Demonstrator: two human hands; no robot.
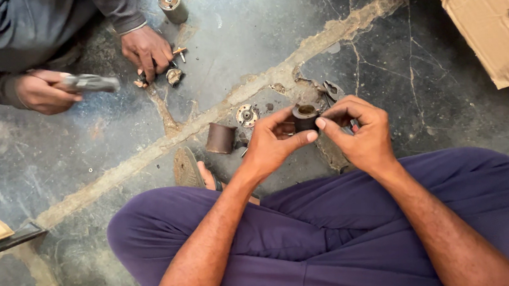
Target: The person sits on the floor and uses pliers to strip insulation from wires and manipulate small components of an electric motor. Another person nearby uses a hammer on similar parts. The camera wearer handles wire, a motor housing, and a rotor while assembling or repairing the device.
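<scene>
I sit cross-legged on a cracked dark floor. My left hand point(274, 141) and my right hand point(359, 131) together hold a small dark cylindrical metal part point(305, 116) with a brassy open top, just above the floor. Thumbs and fingertips of both hands pinch its sides. A rusty brown metal sleeve point(221, 138) lies on the floor left of my left hand. Beside the sleeve lies a round silver flanged plate point(246, 115).
Another person sits at the top left; one hand point(41, 92) grips a grey tool point(89, 83), the other hand point(146, 48) presses small metal parts point(173, 75) on the floor. A metal can point(171, 4) stands behind. Torn cardboard point(490, 18) lies top right. A sandal point(187, 168) sits by my knee.
</scene>
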